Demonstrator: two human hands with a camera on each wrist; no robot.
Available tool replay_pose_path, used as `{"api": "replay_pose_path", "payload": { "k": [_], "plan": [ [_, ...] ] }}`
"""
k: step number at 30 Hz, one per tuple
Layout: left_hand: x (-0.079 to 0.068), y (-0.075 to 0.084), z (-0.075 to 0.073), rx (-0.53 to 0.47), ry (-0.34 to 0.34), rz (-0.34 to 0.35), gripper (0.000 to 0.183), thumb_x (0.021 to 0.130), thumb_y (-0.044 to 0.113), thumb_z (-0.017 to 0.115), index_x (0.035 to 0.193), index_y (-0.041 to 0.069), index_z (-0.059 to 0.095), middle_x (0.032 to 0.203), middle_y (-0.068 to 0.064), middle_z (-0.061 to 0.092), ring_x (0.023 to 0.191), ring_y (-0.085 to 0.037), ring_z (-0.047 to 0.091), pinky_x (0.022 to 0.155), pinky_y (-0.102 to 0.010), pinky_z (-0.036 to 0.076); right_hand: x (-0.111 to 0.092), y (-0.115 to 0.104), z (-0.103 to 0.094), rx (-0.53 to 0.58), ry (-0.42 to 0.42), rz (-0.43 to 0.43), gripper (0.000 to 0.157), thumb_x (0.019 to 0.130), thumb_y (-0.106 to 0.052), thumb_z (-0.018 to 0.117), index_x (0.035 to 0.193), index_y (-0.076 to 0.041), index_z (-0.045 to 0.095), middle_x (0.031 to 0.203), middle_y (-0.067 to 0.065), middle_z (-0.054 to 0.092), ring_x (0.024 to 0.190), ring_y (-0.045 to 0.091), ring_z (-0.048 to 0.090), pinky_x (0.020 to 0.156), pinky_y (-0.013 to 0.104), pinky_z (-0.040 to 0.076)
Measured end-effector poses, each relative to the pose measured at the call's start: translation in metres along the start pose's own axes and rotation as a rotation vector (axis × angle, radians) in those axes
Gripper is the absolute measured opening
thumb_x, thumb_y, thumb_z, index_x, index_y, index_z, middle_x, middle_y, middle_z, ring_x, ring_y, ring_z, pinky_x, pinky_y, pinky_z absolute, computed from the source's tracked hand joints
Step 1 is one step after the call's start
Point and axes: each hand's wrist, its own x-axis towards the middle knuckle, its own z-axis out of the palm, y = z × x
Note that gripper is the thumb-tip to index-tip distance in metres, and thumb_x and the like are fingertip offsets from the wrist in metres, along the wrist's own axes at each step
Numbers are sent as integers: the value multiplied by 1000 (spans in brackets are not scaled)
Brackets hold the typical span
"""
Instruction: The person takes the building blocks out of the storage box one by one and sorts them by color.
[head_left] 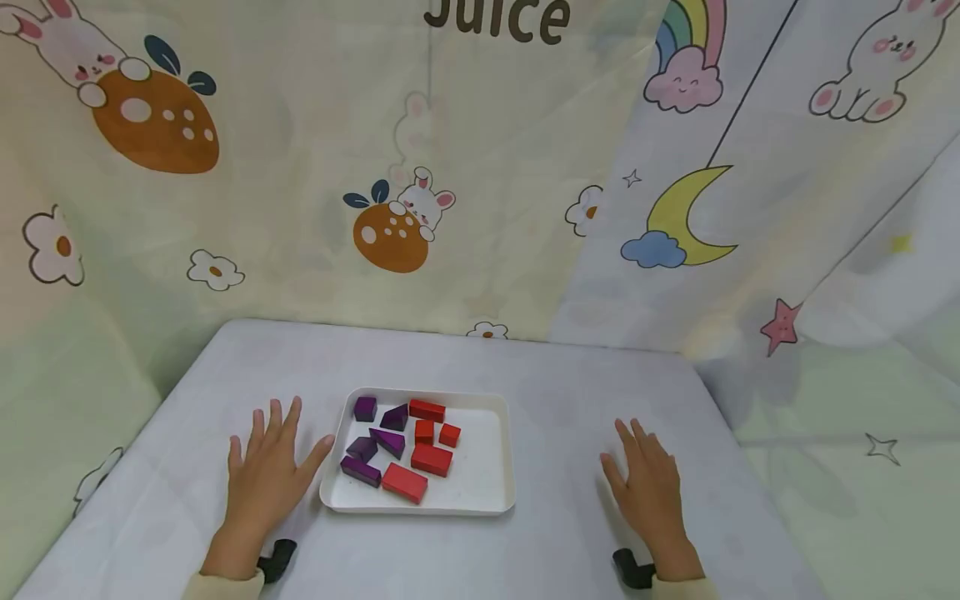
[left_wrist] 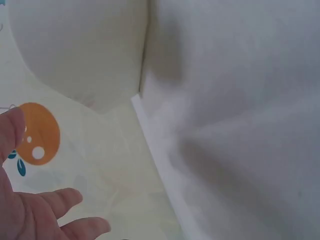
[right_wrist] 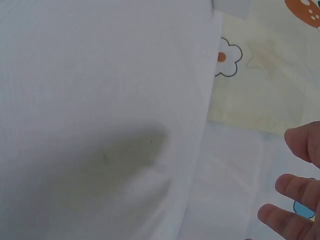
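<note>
Left hand (head_left: 266, 483) and right hand (head_left: 651, 492) spread, both empty; pinch blocks (head_left: 431, 459) singly off tray (head_left: 480, 467), neighbours sit tight

Smooth plastic tray (head_left: 483, 458), matt cloth backdrop (head_left: 292, 192)

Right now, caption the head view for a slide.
Empty left hand and right hand flank a white tray holding purple blocks and red blocks.

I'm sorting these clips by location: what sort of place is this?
Probably a play or craft corner, though the wider room is out of view. It shows a white-covered table, cartoon-printed fabric hanging around it, and a white tray of red and purple blocks.
</note>
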Motion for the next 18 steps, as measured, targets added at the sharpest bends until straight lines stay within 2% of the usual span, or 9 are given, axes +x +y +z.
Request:
{"api": "replay_pose_path", "payload": {
  "k": [4, 7, 11, 14, 18],
  "plan": [
    [4, 3, -4, -68, -61, -35, 94, 105, 53, 65, 168, -5, 25, 169, -39, 21, 156, -62, 20, 120, -80, 12, 2, -7, 3, 82, 106, -47, 61, 97, -9, 80, 150, 8, 57, 151, 36, 55, 134, 63, 52, 106, 80, 38],
    [5, 4, -6, -131, -95, -48, 91, 106, 51, 66, 169, -2, 27, 166, -37, 32, 150, -61, 34, 115, -79, 28, 4, -15, 5, 125, 146, -63, 61, 94, -5, 82, 148, 8, 59, 146, 35, 60, 130, 60, 56, 105, 75, 43],
    [6, 4, -6, -277, -118, -20, 80, 108, 42, 68, 168, 2, 33, 163, -31, 44, 144, -57, 48, 109, -75, 42, 6, -24, 6, 159, 140, -55, 59, 94, -5, 83, 147, 7, 61, 144, 32, 63, 128, 57, 58, 103, 71, 47],
    [8, 4, -3, -401, -140, 8, 72, 107, 31, 71, 165, 3, 39, 164, -27, 45, 143, -52, 52, 112, -68, 45, 8, -31, 6, 189, 121, -41, 58, 94, -5, 83, 147, 6, 62, 142, 31, 65, 128, 55, 59, 101, 70, 49],
    [12, 4, 1, -515, -200, -19, 64, 107, 24, 71, 163, 6, 45, 164, -25, 47, 143, -49, 54, 110, -62, 49, 9, -42, 6, 242, 90, -32, 57, 94, -4, 82, 146, 5, 63, 141, 30, 66, 127, 53, 60, 101, 69, 50]
  ]
}}
